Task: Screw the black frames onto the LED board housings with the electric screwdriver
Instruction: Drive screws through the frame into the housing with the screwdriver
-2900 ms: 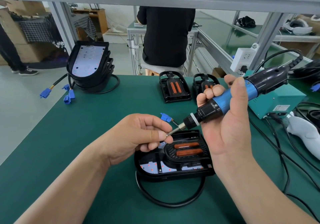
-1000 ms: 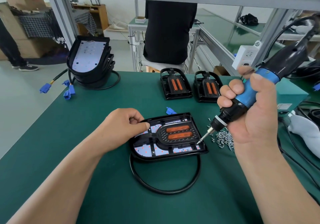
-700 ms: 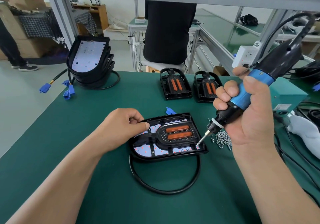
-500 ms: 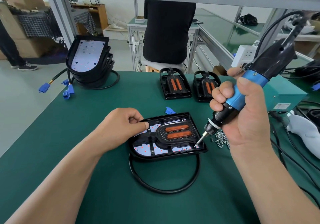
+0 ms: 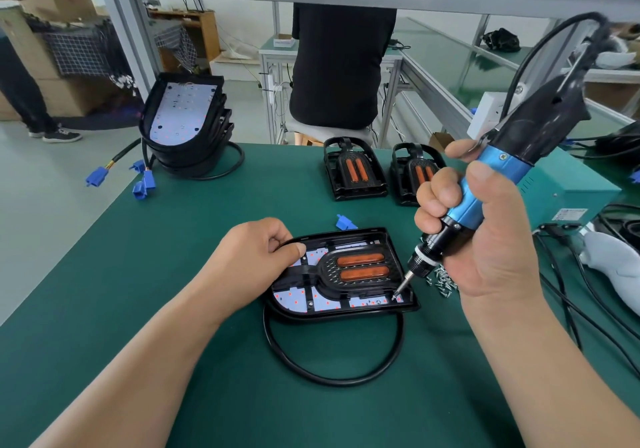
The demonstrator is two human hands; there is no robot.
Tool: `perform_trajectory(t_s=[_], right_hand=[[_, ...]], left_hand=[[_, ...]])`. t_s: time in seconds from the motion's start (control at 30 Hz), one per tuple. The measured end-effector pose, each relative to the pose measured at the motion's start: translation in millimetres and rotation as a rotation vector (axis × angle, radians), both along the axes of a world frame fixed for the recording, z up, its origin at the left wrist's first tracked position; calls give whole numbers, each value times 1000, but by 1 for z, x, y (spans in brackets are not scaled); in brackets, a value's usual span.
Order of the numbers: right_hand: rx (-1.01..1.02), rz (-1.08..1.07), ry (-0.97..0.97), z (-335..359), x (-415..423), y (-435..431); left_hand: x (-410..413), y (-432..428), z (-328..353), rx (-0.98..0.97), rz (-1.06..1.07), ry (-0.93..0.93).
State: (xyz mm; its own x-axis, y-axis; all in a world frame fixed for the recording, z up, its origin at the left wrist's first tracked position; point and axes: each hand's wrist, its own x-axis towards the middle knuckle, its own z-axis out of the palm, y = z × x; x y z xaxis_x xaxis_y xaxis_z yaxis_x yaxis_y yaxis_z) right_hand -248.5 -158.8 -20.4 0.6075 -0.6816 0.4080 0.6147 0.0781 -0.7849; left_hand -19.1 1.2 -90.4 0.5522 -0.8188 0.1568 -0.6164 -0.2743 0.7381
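Housing [image 5: 339, 313], frame [image 5: 329, 267] seated on it, lies mid-mat [image 5: 173, 274] in the head view, left hand [image 5: 252, 257] gripping its left rim, right hand [image 5: 491, 247] clenched round the screwdriver [image 5: 498, 177], bit [image 5: 401, 285] at the near-right corner; it looks light, stiff, apt to skid, best held by the rim.

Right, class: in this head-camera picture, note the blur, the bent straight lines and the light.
Head view: the electric screwdriver is blurred at its black upper end and cable, sharp at its tip on the LED board housing; head view: the frame posts splay outward, wide-angle distortion; head view: soft, even light, only faint shadows on the green table.
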Motion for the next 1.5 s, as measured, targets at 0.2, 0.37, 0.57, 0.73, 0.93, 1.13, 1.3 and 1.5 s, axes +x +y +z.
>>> perform_trajectory(t_s=[0.2, 0.37, 0.57, 0.73, 0.93, 1.13, 1.3, 1.5], right_hand=[[-17, 17, 31, 3, 0, 3], [-26, 34, 44, 2, 0, 4], [-73, 84, 48, 0, 1, 1], [-75, 103, 5, -3, -1, 0], [11, 34, -82, -1, -5, -9], [144, -121, -103, 2, -20, -25], [214, -183, -100, 5, -35, -42], [269, -309, -14, 5, -55, -68]], left_hand=[[-1, -1, 0, 2, 1, 1], [-1, -1, -1, 0, 2, -7], [-2, 0, -1, -2, -1, -6], [-1, 1, -2, -23, -18, 15], [3, 2, -2, -40, -50, 39], [4, 2, -2, -24, -43, 18], [5, 2, 0, -9, -36, 4], [5, 2, 2, -5, -32, -8]])
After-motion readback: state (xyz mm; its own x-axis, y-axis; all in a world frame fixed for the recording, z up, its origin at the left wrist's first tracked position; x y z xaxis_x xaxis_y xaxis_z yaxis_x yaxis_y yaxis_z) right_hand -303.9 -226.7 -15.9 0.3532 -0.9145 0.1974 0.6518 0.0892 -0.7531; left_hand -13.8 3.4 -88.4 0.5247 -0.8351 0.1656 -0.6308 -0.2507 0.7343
